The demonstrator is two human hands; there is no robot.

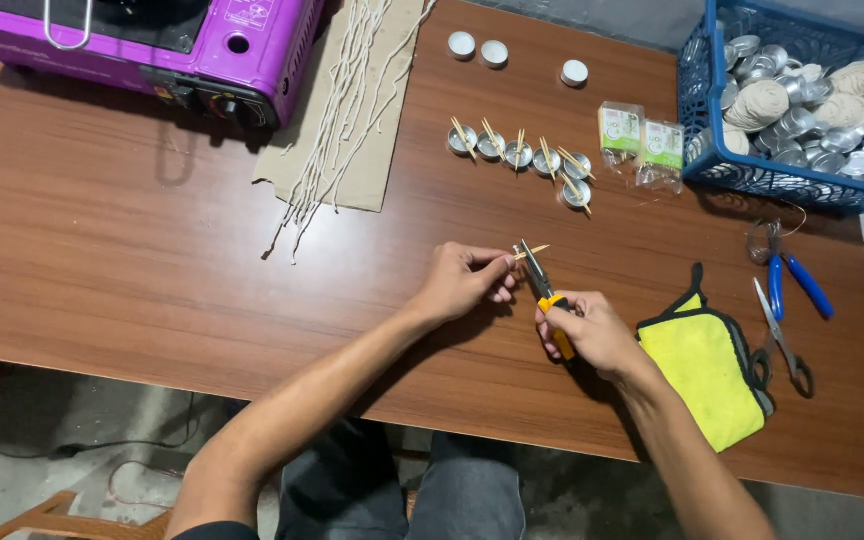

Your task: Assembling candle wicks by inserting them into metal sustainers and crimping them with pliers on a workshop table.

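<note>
Pinching a thin wooden stick point(530, 252) above mid-table, the left hand point(462, 282) closes its fingertips on one end while the right hand point(592, 332) wraps tight round yellow-handled pliers point(544, 290) whose tip meets the stick. Behind lie a purple stove point(152, 45), wicks point(337, 110) on cardboard point(372, 170) and 6 tins point(519, 156). Farther right sit a yellow cloth point(707, 365), scissors point(782, 335) and a blue basket point(712, 170).

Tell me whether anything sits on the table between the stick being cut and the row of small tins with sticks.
Nothing visible does. The left hand holds the stick at the pliers in the right hand; only bare table lies between it and the tins beyond.
</note>
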